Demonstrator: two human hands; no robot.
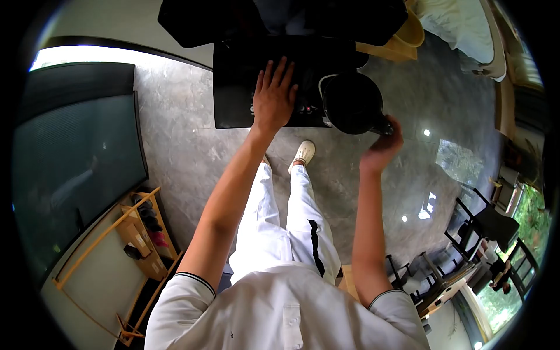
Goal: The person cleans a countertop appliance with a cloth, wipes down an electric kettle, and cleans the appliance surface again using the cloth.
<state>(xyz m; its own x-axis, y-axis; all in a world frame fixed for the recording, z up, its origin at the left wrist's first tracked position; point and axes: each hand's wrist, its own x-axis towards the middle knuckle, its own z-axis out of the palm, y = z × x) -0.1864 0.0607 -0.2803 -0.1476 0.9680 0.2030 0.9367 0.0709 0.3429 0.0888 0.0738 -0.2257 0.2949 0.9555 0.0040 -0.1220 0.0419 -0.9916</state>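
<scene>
At the far middle of the scene, the left hand [274, 99] was palm-down, fingers spread, over a black rectangular table [230, 87]; whether it touched the top could not be told. Just right of it, a round black vessel [353, 100] with a pale curved strip on its left side overlapped the table's near right corner. At the vessel's near right side, the right hand [389, 141] was curled around a short dark handle [384, 125]. Beneath lay a grey polished floor [186, 163].
</scene>
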